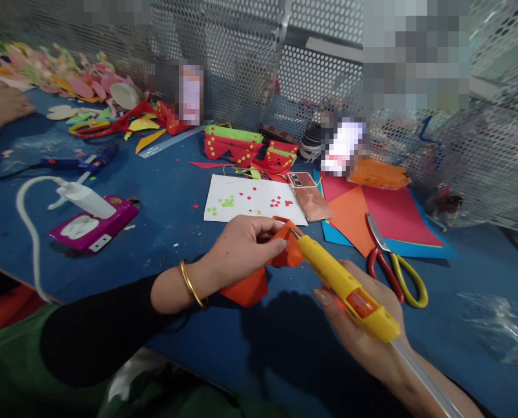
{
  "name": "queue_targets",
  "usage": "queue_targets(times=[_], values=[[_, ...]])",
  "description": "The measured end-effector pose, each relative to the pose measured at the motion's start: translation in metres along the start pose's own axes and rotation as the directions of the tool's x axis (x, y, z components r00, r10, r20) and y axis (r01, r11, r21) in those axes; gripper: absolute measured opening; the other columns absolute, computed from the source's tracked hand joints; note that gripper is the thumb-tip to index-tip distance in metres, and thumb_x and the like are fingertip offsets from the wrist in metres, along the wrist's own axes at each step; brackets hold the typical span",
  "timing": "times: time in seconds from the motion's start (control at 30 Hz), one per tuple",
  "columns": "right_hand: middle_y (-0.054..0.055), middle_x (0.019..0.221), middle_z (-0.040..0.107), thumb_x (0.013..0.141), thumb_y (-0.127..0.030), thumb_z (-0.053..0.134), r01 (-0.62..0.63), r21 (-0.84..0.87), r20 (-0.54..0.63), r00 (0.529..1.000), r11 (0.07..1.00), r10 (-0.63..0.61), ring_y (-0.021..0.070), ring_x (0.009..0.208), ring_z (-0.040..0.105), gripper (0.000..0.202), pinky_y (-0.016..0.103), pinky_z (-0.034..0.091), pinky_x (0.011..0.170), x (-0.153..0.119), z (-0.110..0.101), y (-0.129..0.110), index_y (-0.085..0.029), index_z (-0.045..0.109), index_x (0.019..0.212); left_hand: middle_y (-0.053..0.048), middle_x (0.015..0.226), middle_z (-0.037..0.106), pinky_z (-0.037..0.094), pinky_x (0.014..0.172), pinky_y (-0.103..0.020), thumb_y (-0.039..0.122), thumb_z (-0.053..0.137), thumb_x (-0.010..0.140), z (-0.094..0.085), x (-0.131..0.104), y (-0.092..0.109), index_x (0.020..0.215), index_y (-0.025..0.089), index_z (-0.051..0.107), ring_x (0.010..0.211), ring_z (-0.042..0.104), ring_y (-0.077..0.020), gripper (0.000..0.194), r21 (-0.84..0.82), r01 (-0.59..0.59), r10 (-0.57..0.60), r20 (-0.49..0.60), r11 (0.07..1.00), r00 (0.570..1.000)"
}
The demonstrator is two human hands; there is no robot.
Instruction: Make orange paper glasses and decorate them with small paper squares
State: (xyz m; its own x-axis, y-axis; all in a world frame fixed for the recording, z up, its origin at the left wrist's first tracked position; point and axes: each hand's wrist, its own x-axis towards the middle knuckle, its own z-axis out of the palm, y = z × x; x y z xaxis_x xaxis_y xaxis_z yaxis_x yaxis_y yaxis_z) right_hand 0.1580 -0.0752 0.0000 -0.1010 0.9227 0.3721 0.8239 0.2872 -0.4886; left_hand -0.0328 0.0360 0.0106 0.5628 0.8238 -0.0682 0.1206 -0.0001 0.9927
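My left hand (245, 249), with a gold bangle at the wrist, pinches a folded orange piece (290, 249) near the middle of the view. More orange material (247, 288) hangs below that hand. My right hand (363, 319) is wrapped round a yellow glue gun (337, 273), with a clear glue stick coming out of its back end. The gun's metal tip meets or nearly meets the top of the orange piece. Beyond my hands lies a white sheet (241, 194) with small green, red and yellow squares.
Scissors (387, 255) and coloured sheets (398, 215) lie right of a phone (313, 200). Red and green decorated pieces (232, 145) stand at the back. A purple power strip (93, 226), a blue glue gun (80, 162) and another person's hand (4, 107) are left.
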Motion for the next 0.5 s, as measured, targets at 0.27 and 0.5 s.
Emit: queue_targets(times=[0.27,0.5], values=[[-0.005,0.058,0.048,0.100,-0.047,0.051,0.008,-0.011,-0.014,1.000,1.000,-0.008,0.0103,0.045,0.047,0.034,0.026,0.037,0.043,0.0010,0.0021,0.0003,-0.024,0.047,0.075,0.000,0.071,0.066,0.041,0.058,-0.020,0.019,0.062,0.081,-0.0008,0.0007,-0.0046,0.089,0.010,0.074,0.062,0.055,-0.0078,0.016,-0.005,-0.009,0.009,0.013,1.000,1.000],[-0.005,0.056,0.048,0.100,-0.047,0.050,0.015,-0.018,-0.020,1.000,1.000,-0.016,0.0105,0.044,0.048,0.035,0.026,0.037,0.042,0.0015,0.0010,0.0000,-0.024,0.047,0.073,-0.001,0.074,0.068,0.043,0.060,-0.021,0.020,0.063,0.080,-0.0005,0.0005,-0.0049,0.089,0.011,0.074,0.064,0.057,-0.0082,0.017,-0.014,-0.011,0.011,0.008,1.000,1.000]])
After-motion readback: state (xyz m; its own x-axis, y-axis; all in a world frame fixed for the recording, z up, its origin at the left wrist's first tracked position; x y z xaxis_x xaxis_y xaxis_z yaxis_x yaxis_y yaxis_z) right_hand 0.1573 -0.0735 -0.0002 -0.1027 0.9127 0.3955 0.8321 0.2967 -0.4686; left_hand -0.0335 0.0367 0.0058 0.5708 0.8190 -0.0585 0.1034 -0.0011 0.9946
